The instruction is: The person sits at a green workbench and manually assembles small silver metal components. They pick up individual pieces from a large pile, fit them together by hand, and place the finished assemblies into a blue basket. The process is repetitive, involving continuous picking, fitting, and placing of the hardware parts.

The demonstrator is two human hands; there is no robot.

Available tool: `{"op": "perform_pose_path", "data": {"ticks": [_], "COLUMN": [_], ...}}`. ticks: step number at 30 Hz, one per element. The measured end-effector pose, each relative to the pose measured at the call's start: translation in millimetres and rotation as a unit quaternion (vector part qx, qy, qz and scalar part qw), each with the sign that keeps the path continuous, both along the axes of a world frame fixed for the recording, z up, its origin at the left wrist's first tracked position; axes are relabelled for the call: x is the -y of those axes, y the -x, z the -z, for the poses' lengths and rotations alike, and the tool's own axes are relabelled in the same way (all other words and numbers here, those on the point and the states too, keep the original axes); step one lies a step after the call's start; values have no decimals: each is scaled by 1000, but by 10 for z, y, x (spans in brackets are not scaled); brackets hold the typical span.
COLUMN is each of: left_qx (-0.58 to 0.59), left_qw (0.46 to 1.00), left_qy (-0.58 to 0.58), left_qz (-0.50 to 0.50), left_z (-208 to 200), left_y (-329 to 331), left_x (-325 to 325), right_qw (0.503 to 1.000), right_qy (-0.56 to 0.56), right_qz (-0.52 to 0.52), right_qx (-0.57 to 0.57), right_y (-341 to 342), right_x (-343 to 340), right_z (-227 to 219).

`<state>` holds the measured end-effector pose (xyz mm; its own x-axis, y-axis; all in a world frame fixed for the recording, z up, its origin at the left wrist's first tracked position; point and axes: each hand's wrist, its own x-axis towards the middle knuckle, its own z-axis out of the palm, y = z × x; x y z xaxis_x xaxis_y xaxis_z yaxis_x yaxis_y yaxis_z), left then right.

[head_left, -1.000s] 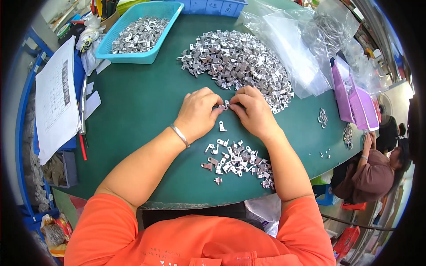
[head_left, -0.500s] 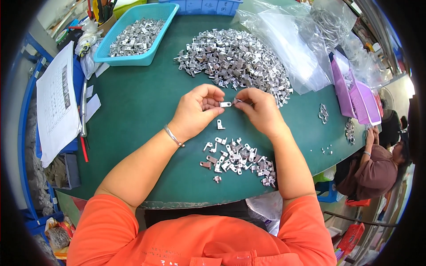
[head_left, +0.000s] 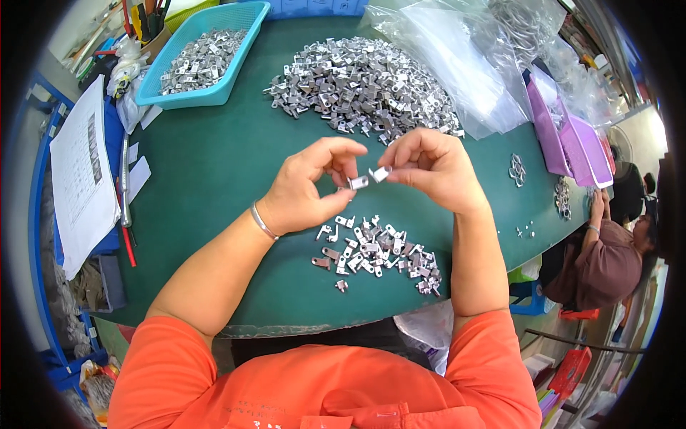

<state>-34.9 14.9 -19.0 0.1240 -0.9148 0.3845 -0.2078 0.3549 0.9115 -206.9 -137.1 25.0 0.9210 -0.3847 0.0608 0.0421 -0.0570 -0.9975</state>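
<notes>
Between the bracket heap [head_left: 361, 86] and the small pile [head_left: 379, 250], our left hand [head_left: 304, 184] pinches one bracket [head_left: 359, 183], our right hand [head_left: 441, 171] another bracket [head_left: 380, 174].

shirt [head_left: 329, 379]: orange-red | sleeves [head_left: 166, 368]: short, same orange-red | markings [head_left: 266, 412]: small, dark and white, across the front | bangle [head_left: 263, 222]: slim, silver-coloured, left wrist

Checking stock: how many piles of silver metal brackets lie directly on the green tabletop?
2: a large mound of silver metal brackets toward the back of the green tabletop, and a smaller pile toward the front. Strays may hide behind the bare left hand.
</notes>
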Motion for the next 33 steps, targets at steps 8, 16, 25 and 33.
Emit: {"op": "perform_pose_path", "data": {"ticks": [8, 16, 25, 33], "left_qx": [163, 114, 213, 263], "left_qw": [975, 951, 970, 953], "left_qy": [-62, -76, -49, -52], "left_qz": [138, 276, -110, -137], "left_z": [34, -68, 8, 82], "left_y": [22, 76, 25, -35], "left_x": [17, -8, 15, 16], "right_qw": [823, 854, 929, 881], "right_qy": [462, 462, 297, 450], "right_qz": [150, 81, 79, -12], "right_qx": [-295, -226, -205, -146], "right_y": [322, 128, 104, -27], "right_x": [266, 199, 117, -103], "right_z": [-53, 120, -17, 158]}}
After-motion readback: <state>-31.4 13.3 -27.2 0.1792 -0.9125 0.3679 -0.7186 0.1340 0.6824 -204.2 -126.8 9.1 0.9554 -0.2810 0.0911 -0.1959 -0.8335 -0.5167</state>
